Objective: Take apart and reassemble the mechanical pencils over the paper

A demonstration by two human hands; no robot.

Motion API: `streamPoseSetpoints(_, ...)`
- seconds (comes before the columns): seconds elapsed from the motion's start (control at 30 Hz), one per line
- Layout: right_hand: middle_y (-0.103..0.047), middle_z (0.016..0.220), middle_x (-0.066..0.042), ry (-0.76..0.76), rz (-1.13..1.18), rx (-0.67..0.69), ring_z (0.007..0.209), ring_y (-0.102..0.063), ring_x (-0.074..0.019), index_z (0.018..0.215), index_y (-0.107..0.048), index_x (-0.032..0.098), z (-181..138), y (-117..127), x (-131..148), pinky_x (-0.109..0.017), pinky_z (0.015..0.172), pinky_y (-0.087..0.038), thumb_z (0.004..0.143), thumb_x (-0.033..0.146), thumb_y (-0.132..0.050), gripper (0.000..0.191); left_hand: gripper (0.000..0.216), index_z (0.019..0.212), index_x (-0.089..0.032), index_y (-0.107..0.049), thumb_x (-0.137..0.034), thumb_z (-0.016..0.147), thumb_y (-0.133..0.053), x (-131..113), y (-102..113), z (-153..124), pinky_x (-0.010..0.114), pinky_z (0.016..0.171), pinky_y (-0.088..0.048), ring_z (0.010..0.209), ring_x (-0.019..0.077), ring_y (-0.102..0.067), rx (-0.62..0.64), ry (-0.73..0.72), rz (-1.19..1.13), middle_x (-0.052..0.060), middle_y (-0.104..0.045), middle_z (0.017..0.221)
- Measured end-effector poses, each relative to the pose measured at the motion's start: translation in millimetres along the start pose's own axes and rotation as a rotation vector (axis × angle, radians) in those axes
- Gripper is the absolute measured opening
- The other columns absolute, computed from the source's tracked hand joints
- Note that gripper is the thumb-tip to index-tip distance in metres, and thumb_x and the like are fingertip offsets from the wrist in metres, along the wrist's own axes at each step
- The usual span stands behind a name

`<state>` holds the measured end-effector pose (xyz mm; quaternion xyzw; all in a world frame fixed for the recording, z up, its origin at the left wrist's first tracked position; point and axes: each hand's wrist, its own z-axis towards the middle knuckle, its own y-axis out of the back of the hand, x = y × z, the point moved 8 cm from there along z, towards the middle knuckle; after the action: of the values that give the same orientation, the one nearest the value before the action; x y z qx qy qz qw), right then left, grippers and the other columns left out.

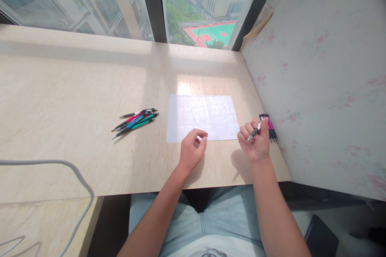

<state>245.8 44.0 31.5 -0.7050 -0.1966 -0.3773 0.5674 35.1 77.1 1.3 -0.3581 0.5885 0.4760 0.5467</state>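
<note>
My right hand [255, 140] is turned palm up and closed around a mechanical pencil [255, 131] with a white body and dark grip, its tip pointing down to the left. Over the near edge of a white sheet of paper [200, 114], my left hand [193, 148] is loosely curled, thumb and index fingertips almost meeting and nothing visible between them. Left of the paper lies a loose pile of mechanical pencils [135, 121] in pink, blue, green and white with black grips. Several purple and black ones [272, 128] lie side by side behind my right hand, which partly hides them.
A floral-papered wall [325, 88] borders the table [75, 120] on the right. Windows [208, 12] run along the far edge. A grey cable [69, 164] loops over the left front corner. My legs in jeans [199, 217] are below the front edge.
</note>
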Motion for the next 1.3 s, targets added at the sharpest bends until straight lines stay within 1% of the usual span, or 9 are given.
streamPoseSetpoints(0.17, -0.037, 0.052, 0.01, 0.077, -0.191, 0.01, 0.044, -0.039, -0.0043, 0.065, -0.043, 0.021, 20, 0, 4, -0.015, 0.042, -0.036, 0.077, 0.041, -0.082, 0.045, 0.019, 0.098, -0.023, -0.067, -0.016, 0.088, -0.053, -19, -10, -4, 0.045, 0.096, -0.042, 0.108, 0.0267, -0.058, -0.013, -0.259, 0.456, 0.009, -0.068, 0.109)
streamPoseSetpoints(0.27, -0.053, 0.057, 0.006, 0.111, -0.373, -0.058, 0.05, -0.054, -0.0084, 0.075, -0.059, 0.021, 44, 10, 1, -0.019, 0.047, -0.043, 0.081, 0.051, -0.074, 0.034, 0.023, 0.106, -0.023, -0.067, -0.015, 0.088, -0.054, -18, -16, -4, 0.049, 0.1, -0.038, 0.119, 0.0303, -0.052, 0.006, -0.273, 0.618, 0.011, -0.065, 0.122)
streamPoseSetpoints(0.33, -0.065, 0.066, 0.001, 0.057, -0.54, -0.065, 0.06, -0.065, -0.0134, 0.087, -0.067, 0.021, 64, 16, -9, -0.023, 0.054, -0.05, 0.083, 0.06, -0.067, 0.039, 0.022, 0.106, -0.024, -0.067, -0.017, 0.089, -0.055, -16, -19, -4, 0.051, 0.1, -0.037, 0.124, 0.0324, -0.049, 0.016, -0.254, 0.689, 0.012, -0.061, 0.129)
streamPoseSetpoints(0.4, -0.069, 0.072, -0.002, 0.048, -0.709, -0.062, 0.065, -0.068, -0.0153, 0.085, -0.069, 0.02, 86, 20, -15, -0.026, 0.058, -0.053, 0.079, 0.062, -0.07, 0.042, 0.019, 0.105, -0.024, -0.066, -0.019, 0.089, -0.056, -13, -20, -3, 0.052, 0.099, -0.036, 0.126, 0.0339, -0.047, 0.032, -0.235, 0.742, 0.013, -0.058, 0.134)
streamPoseSetpoints(0.47, -0.069, 0.071, -0.002, 0.126, -0.849, -0.107, 0.066, -0.066, -0.0154, 0.08, -0.068, 0.02, 107, 25, -13, -0.026, 0.059, -0.052, 0.075, 0.058, -0.074, 0.039, 0.018, 0.105, -0.024, -0.065, -0.021, 0.089, -0.057, -11, -22, -2, 0.053, 0.098, -0.036, 0.125, 0.0346, -0.047, 0.05, -0.223, 0.781, 0.013, -0.057, 0.135)
streamPoseSetpoints(0.63, -0.057, 0.055, 0.003, 0.274, -1.017, -0.233, 0.05, -0.052, -0.0113, 0.068, -0.058, 0.021, 153, 33, -10, -0.025, 0.053, -0.042, 0.085, 0.047, -0.062, 0.031, 0.018, 0.107, -0.024, -0.063, -0.022, 0.09, -0.057, -10, -23, -1, 0.053, 0.097, -0.035, 0.124, 0.0347, -0.048, 0.067, -0.212, 0.798, 0.013, -0.057, 0.136)
streamPoseSetpoints(0.73, -0.051, 0.053, 0.004, 0.365, -1.194, -0.235, 0.055, -0.048, -0.012, 0.057, -0.052, 0.021, 168, 31, -9, -0.027, 0.059, -0.039, 0.086, 0.038, -0.06, 0.035, 0.018, 0.106, -0.025, -0.063, -0.022, 0.09, -0.058, -10, -23, -1, 0.053, 0.098, -0.035, 0.124, 0.0341, -0.047, 0.065, -0.204, 0.791, 0.013, -0.057, 0.136)
streamPoseSetpoints(0.83, -0.05, 0.056, 0.003, 0.427, -1.262, -0.218, 0.061, -0.048, -0.0126, 0.056, -0.051, 0.02, 173, 31, -9, -0.028, 0.063, -0.037, 0.086, 0.036, -0.06, 0.035, 0.019, 0.107, -0.025, -0.063, -0.022, 0.089, -0.059, -8, -23, -1, 0.052, 0.099, -0.035, 0.125, 0.0333, -0.047, 0.06, -0.196, 0.782, 0.012, -0.056, 0.136)
streamPoseSetpoints(1.3, -0.05, 0.057, 0.004, 0.46, -1.234, -0.181, 0.059, -0.046, -0.0128, 0.057, -0.052, 0.02, 176, 36, -16, -0.028, 0.061, -0.034, 0.083, 0.038, -0.06, 0.033, 0.022, 0.113, -0.027, -0.063, -0.025, 0.091, -0.059, -9, -23, -1, 0.049, 0.1, -0.036, 0.126, 0.0295, -0.046, 0.061, -0.178, 0.861, 0.008, -0.056, 0.137)
